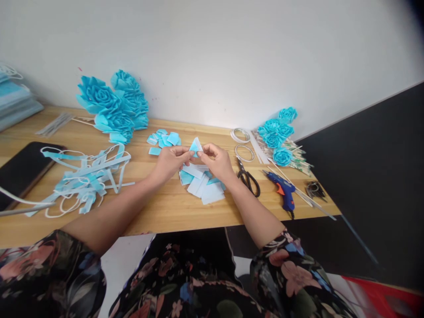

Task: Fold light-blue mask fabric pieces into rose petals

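Note:
Both hands meet over the middle of the wooden table (159,212). My left hand (172,161) and my right hand (217,161) each pinch one side of a small folded light-blue piece (196,145), held just above the table. Under the hands lies a loose pile of pale blue cut squares (203,185). A few folded blue pieces (164,140) lie a little behind the left hand.
Black scissors (249,179) and a blue glue gun (285,192) lie right of my right hand. Blue paper roses (112,106) lean on the wall at back left, smaller roses on sticks (278,137) at back right. Cut blue strips with white loops (86,179) and a dark phone (23,170) lie left.

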A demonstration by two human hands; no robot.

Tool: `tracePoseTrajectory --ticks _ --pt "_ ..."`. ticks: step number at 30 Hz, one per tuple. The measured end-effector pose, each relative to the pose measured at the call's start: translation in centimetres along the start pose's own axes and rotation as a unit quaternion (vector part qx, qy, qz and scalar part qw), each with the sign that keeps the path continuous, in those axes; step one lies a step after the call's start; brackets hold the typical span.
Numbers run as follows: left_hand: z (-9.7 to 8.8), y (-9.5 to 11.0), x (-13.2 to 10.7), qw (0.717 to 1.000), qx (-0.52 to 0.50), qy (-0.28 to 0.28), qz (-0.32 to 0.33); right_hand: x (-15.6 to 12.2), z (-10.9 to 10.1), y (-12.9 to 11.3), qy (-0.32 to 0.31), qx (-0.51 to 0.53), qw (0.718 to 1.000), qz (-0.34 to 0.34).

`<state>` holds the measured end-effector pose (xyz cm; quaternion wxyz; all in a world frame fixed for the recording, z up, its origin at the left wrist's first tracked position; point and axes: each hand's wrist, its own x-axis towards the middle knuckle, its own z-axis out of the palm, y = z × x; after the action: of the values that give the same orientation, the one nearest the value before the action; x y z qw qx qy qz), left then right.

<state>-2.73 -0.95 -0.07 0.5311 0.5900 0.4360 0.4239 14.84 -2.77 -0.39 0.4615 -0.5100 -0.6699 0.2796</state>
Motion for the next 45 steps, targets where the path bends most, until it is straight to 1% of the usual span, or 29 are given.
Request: tracePoseTrajectory --ticks 2,6,10,13,19,23,30,39,42,45 --pt "-0.1 0.0 0.0 1.0 0.01 0.0 -0.002 0.0 -0.1 0.0 0.012 0.014 1.0 -0.001" --pt "-0.1 0.1 0.0 1.0 0.024 0.003 -0.007 0.1 -0.4 0.0 0.059 0.025 0.998 -0.025" --pt "0.0 0.2 -0.1 1.0 0.028 0.005 -0.008 0.2 -0.6 0.0 0.044 0.009 0.997 -0.06" --pt "0.0 0.1 -0.1 1.0 0.023 0.006 -0.006 0.3 -0.5 0.2 0.03 -0.005 0.997 -0.072" --pt "0.0 0.0 -0.1 1.0 0.022 0.004 -0.01 0.3 0.0 0.8 0.014 -0.023 0.998 -0.065" --pt "-0.1 0.1 -0.1 1.0 0.025 0.009 -0.009 0.3 0.1 0.7 0.018 -0.025 0.998 -0.059" --pt "-0.1 0.0 -0.1 0.999 0.039 -0.008 -0.005 0.1 0.1 0.4 0.03 -0.015 0.997 -0.071" --pt "-0.2 -0.4 0.1 0.998 0.054 -0.018 0.01 0.0 0.1 -0.2 0.03 0.004 0.999 -0.034" --pt "-0.2 -0.5 0.1 0.998 0.054 -0.022 0.009 0.0 0.2 0.1 0.032 0.023 0.999 -0.029" --pt "-0.1 -0.6 0.1 0.998 0.056 -0.024 0.005 0.2 0.3 0.5 0.012 0.072 0.997 -0.015"
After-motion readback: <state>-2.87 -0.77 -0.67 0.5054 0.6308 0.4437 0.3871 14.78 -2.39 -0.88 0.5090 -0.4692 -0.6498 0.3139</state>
